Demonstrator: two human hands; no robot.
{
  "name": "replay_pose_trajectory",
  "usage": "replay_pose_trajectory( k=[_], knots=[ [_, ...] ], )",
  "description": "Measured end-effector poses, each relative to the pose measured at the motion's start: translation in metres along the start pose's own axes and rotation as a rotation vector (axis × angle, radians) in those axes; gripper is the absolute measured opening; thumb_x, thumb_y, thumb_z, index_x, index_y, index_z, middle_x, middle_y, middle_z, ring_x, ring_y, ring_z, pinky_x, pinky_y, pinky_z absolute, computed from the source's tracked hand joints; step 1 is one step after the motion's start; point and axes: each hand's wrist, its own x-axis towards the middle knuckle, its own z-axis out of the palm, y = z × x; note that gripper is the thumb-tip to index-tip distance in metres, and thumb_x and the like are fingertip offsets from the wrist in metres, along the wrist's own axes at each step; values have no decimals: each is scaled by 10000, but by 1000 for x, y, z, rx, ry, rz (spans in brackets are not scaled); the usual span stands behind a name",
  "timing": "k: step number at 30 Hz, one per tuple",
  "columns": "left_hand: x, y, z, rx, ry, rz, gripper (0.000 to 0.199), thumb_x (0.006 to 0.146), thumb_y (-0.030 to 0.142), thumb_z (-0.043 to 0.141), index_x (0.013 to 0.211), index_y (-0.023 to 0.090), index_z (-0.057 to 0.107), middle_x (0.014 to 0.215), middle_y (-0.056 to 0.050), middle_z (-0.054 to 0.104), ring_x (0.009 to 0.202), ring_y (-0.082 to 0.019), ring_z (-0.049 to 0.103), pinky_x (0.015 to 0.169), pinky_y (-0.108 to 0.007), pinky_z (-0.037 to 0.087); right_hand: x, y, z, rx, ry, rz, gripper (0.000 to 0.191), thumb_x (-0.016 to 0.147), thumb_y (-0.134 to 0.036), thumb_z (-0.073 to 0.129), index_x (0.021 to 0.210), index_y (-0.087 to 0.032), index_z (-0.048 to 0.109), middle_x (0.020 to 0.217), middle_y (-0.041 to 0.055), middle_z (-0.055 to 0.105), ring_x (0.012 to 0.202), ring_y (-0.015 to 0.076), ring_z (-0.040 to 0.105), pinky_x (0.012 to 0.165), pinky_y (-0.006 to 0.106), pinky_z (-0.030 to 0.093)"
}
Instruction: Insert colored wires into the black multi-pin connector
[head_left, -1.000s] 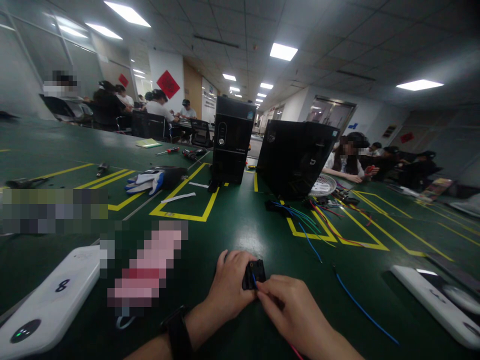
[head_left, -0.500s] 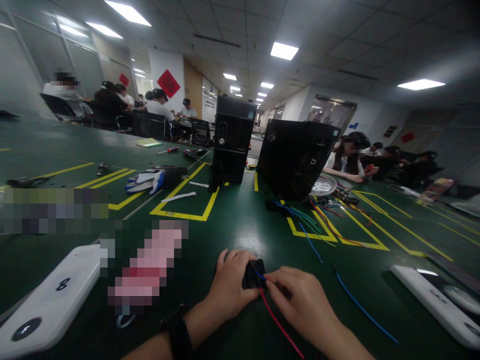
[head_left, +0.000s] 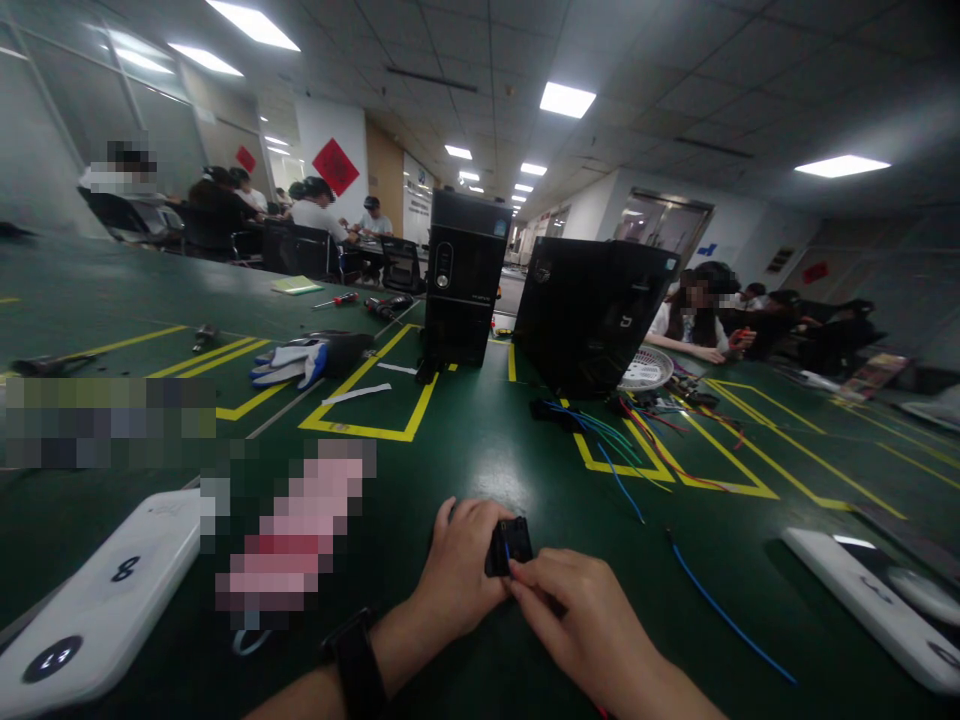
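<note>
My left hand [head_left: 461,565] is closed around the side of a small black block [head_left: 519,540] with slots or holes in its face, perhaps a connector; its exact kind cannot be made out. A short length of blue wire [head_left: 508,551] shows against that face, its lower part pinched between the thumb and forefinger of my right hand [head_left: 581,610]. Whether the wire's tip sits inside the block is not visible. Only a sliver of red wire [head_left: 601,712] shows below my right hand, which covers the rest. A loose blue wire [head_left: 720,610] lies on the green table to the right.
Beyond my hands stand two black computer cases [head_left: 466,280]. Bundled coloured wires [head_left: 600,425] lie near the right one. White devices [head_left: 97,600] rest left and right, with a blurred pink item [head_left: 307,530] and gloves [head_left: 289,362] leftward. A person [head_left: 694,320] sits across.
My right hand has shifted slightly left and down along the block, and the blue wire now stands more upright. The red wire has become mostly covered. My left hand keeps its hold.
</note>
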Motion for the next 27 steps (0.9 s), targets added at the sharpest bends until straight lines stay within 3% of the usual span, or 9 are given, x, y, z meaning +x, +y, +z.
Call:
replay_pose_trajectory(
  k=[8, 13, 20, 27],
  knots=[
    [0, 0, -2, 0, -6, 1, 351, 651, 224, 671, 968, 271, 529, 982, 7, 608, 1016, -246, 519, 1016, -485, 212, 2, 7, -11, -59, -45, 96, 201, 867, -164, 489, 859, -232, 678, 744, 4, 660, 692, 156, 601, 618, 243, 396],
    [0, 0, -2, 3, -8, 6, 366, 655, 261, 710, 974, 270, 531, 985, 7, 609, 1015, -249, 520, 1017, -488, 208, 3, 10, -18, -31, 37, 141, 201, 870, -176, 487, 860, -233, 679, 768, 6, 669, 701, 161, 606, 629, 250, 401],
    [0, 3, -4, -4, -10, -2, 338, 659, 222, 678, 961, 265, 531, 976, 11, 610, 1014, -243, 519, 1022, -494, 194, 3, -1, -8, 79, 120, 138, 188, 858, -160, 504, 804, -205, 678, 683, -3, 635, 608, 136, 570, 567, 237, 370],
    [0, -1, 0, -14, -4, 12, 355, 647, 186, 645, 970, 268, 522, 998, 11, 608, 1027, -241, 511, 1025, -491, 180, 2, -2, -1, 45, 31, 86, 186, 855, -162, 510, 726, -189, 641, 628, -17, 590, 584, 123, 550, 544, 225, 340]
  ],
)
